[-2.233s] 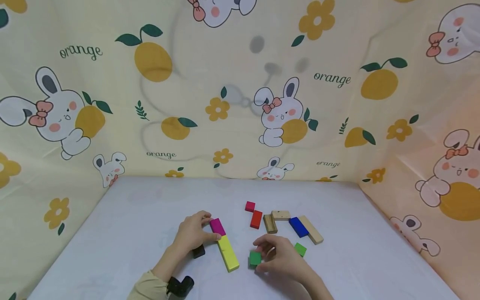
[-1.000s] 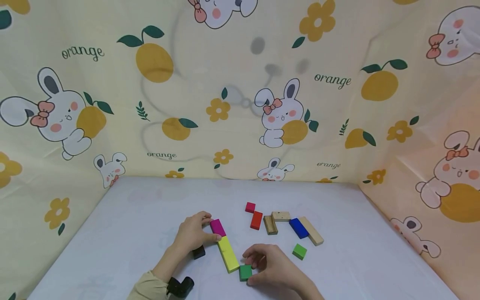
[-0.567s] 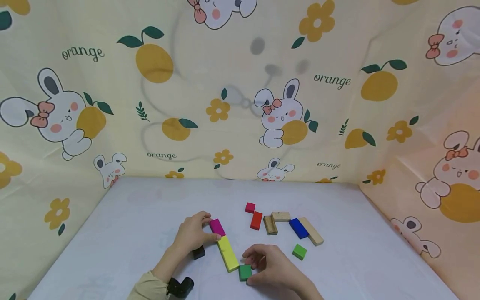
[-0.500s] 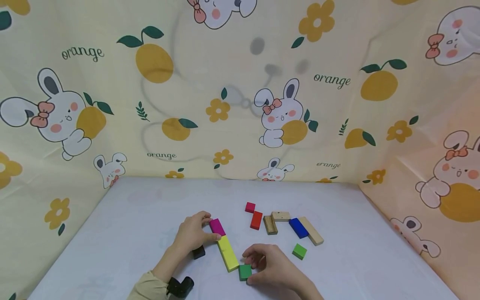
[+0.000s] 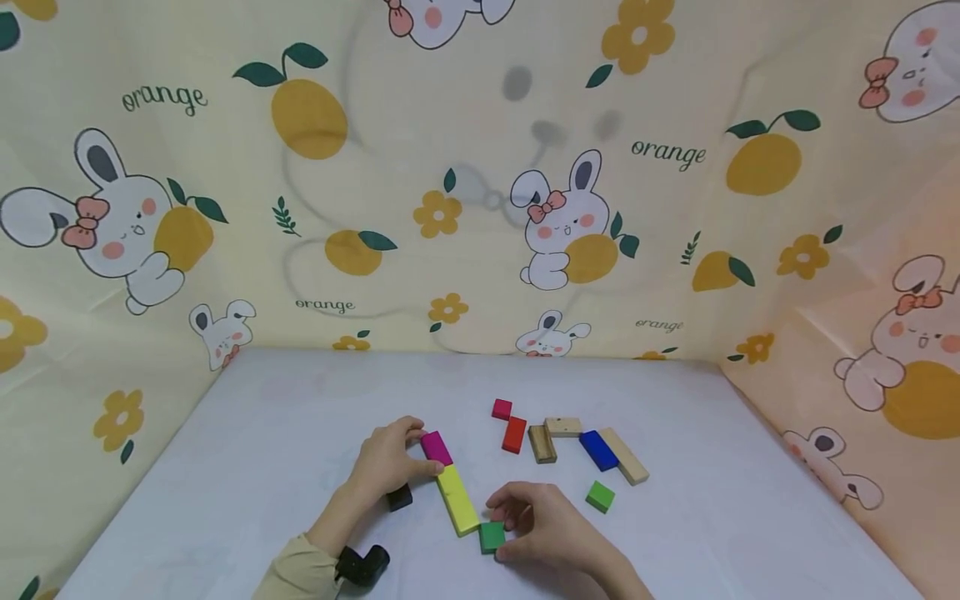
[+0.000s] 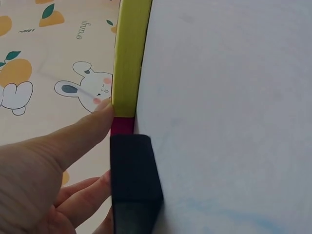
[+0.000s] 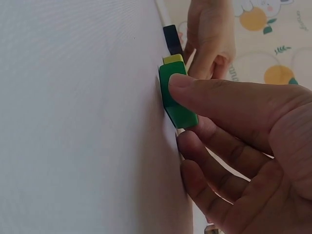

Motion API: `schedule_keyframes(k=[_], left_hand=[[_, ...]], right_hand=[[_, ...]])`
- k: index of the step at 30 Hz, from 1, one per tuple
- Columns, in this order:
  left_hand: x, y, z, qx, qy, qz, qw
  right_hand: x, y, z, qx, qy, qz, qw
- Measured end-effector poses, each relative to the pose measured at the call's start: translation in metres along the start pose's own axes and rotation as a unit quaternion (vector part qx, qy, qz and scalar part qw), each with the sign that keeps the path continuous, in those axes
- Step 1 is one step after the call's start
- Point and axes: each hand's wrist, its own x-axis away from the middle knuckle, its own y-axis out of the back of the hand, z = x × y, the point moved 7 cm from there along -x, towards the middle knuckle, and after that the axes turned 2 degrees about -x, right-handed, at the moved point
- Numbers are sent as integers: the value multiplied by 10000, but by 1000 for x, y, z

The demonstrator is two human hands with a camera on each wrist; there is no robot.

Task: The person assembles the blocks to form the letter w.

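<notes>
My left hand [image 5: 390,460] pinches a magenta block [image 5: 437,448] between its thumb and fingers. End to end with that block lies a long yellow block [image 5: 457,500], and the thumb tip sits where the two meet. A black block [image 5: 400,497] lies beside the left hand; in the left wrist view this dark block [image 6: 134,170] hides most of the magenta one. My right hand [image 5: 551,529] holds a green block [image 5: 492,537] at the near end of the yellow block. The right wrist view shows the thumb on one face of the green block [image 7: 170,100] and fingers behind it.
Farther back lie a small red cube [image 5: 502,408], a red block [image 5: 513,435], a brown grooved block [image 5: 542,444], a pale wood block [image 5: 562,427], a blue block [image 5: 598,451] and a long wooden block [image 5: 626,457]. A light green block [image 5: 600,497] lies right of the right hand.
The right hand has brought the green block left and nearer to me, up to the yellow block's near end, then stayed there. The left hand keeps its place; the head view tilts slightly.
</notes>
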Motion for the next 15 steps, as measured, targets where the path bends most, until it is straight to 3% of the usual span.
schedule_keyframes(k=[15], left_hand=[[0,0,1,144,53,-34,9999]], right_hand=[[0,-1,-1,77,20,36,10000]])
